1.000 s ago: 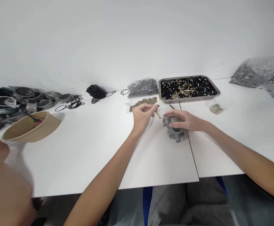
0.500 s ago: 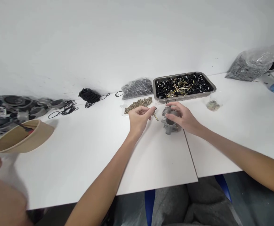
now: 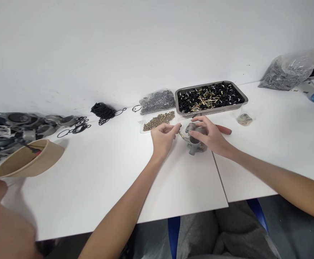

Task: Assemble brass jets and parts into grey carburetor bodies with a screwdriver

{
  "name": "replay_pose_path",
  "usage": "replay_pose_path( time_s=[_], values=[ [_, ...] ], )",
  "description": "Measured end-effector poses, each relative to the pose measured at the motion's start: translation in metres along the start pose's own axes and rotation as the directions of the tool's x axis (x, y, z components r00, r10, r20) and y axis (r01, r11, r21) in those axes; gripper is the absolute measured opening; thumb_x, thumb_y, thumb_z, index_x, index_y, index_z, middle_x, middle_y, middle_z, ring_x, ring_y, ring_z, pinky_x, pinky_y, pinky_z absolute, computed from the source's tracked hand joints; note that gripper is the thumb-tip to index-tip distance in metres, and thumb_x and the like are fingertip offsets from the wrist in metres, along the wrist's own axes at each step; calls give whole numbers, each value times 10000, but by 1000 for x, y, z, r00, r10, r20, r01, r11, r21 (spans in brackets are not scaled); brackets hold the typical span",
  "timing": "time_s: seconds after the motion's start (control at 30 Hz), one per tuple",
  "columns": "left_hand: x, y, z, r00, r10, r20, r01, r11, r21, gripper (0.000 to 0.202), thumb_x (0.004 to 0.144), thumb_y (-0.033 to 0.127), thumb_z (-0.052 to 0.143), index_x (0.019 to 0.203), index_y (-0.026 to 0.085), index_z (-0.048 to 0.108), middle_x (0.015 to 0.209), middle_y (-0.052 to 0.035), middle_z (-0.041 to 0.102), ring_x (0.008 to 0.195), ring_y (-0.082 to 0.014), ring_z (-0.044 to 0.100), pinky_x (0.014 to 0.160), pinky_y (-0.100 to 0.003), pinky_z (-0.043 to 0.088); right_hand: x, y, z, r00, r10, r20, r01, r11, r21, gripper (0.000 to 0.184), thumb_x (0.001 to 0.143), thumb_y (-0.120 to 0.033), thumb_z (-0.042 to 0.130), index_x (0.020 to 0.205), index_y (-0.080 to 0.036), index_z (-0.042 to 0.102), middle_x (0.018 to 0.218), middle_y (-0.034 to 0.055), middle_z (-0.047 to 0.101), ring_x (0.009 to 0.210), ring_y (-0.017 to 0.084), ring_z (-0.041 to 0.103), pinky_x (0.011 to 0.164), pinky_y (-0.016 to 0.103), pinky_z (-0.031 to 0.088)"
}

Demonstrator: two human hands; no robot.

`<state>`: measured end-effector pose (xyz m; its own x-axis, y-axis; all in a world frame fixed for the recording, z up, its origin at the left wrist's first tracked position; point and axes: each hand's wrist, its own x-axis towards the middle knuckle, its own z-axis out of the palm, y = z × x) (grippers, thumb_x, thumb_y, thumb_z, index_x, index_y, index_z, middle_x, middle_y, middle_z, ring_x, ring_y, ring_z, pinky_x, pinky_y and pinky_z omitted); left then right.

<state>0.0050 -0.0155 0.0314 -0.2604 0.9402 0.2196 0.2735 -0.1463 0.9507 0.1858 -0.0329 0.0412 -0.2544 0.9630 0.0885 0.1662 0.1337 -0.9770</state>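
Observation:
My left hand (image 3: 164,139) is closed in a pinch on a thin brass-coloured screw (image 3: 182,135) with a dark end. The screw's lower end reaches the left side of a grey cast-metal housing (image 3: 192,149); whether it has entered a hole there I cannot tell. My right hand (image 3: 207,133) has its fingers wrapped over the top and right side of this housing, which rests on the white table with a round opening toward me. Past the back of my right hand sticks out a red handle (image 3: 224,130), the rest of it hidden.
Behind my hands stand a metal tray (image 3: 212,111) of black and brass parts, a bag of small metal balls (image 3: 158,101) and a heap of brass pieces (image 3: 159,119). Black rings (image 3: 103,111), a tan bowl (image 3: 49,156) and grey castings (image 3: 0,131) lie left. Another person's arm (image 3: 6,223) is at lower left.
My left hand has moved slightly right, bringing the screw from beside the housing up to its left side. The red handle now shows beyond my right hand, which stays on the housing.

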Motion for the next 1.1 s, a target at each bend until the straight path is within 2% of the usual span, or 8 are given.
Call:
replay_pose_path(
  time_s=[0.2,0.37,0.57,0.77,1.1],
  values=[
    [-4,0,1,997,27,-75,-21,996,83,292,693,367,737,554,148,603,495,6,570,457,-80,466,479,-233,354,1,1,1,1000,-15,-27,16,1000,26,421,815,-415,656,1166,-246,497,1082,49,637,801,165,636,764,351,508],
    [-5,0,2,992,39,-117,-21,989,148,292,701,370,734,562,153,598,498,16,550,473,-82,445,497,-240,344,2,2,2,999,-20,-51,21,999,28,406,807,-402,665,1145,-243,506,1081,48,633,826,170,636,795,359,504],
    [-5,-1,3,991,35,-132,-13,985,170,301,704,365,732,551,154,582,489,21,529,472,-82,435,500,-242,339,0,4,4,997,-10,-81,13,999,36,405,810,-404,655,1149,-241,505,1061,46,630,830,171,641,808,355,499],
    [-6,0,2,992,37,-119,-19,988,153,302,708,373,726,553,162,576,480,26,522,465,-86,441,496,-243,343,1,4,3,993,56,-102,-52,998,41,413,806,-451,648,1127,-238,499,1082,56,624,829,175,632,796,353,505],
    [-6,-3,5,991,49,-129,-26,985,170,293,715,352,722,547,167,570,486,27,532,475,-89,443,498,-239,342,1,5,4,997,55,-60,-52,998,46,422,812,-448,642,1151,-253,482,1065,47,620,826,172,640,761,328,507]
  ],
)
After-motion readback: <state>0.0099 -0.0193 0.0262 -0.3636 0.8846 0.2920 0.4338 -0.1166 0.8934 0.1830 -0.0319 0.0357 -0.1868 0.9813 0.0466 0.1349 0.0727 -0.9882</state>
